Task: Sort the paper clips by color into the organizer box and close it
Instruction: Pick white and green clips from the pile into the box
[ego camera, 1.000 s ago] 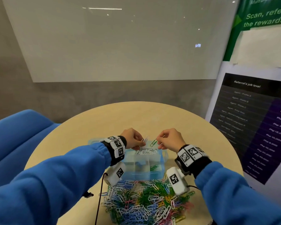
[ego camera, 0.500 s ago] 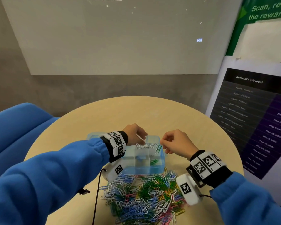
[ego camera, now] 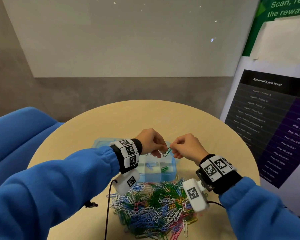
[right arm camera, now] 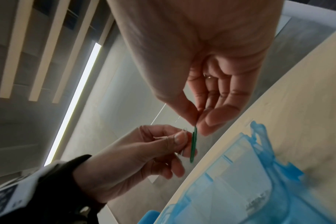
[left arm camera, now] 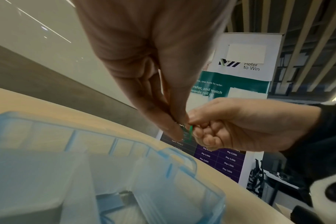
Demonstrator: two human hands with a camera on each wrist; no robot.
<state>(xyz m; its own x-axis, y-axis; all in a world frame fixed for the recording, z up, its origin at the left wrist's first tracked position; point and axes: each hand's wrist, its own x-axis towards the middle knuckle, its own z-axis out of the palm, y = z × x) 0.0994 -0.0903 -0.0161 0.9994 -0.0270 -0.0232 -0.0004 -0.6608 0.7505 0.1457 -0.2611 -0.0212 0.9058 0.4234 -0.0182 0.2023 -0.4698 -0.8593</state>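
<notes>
Both hands meet above the open light-blue organizer box (ego camera: 164,177). My right hand (ego camera: 172,150) pinches a green paper clip (ego camera: 167,151) between thumb and forefinger; the clip (right arm camera: 193,144) hangs on edge in the right wrist view. My left hand (ego camera: 161,150) pinches a thin white paper clip (right arm camera: 184,130) right beside the green one (left arm camera: 190,133). In the box, white clips (ego camera: 150,154) fill a far compartment, a blue clip (ego camera: 149,166) lies in a middle one, and green clips (ego camera: 164,168) lie to its right. A mixed pile of clips (ego camera: 154,205) lies in front of the box.
The round wooden table (ego camera: 145,115) carries the box and the pile; the box lid (ego camera: 104,144) lies open at the back left. A blue sofa (ego camera: 16,135) stands at the left and a banner (ego camera: 275,118) at the right. Camera cables (ego camera: 108,205) hang near the pile.
Half a second ago the hands were apart, with the left hand low at the box's far compartment. They have come together above the box at the green clip.
</notes>
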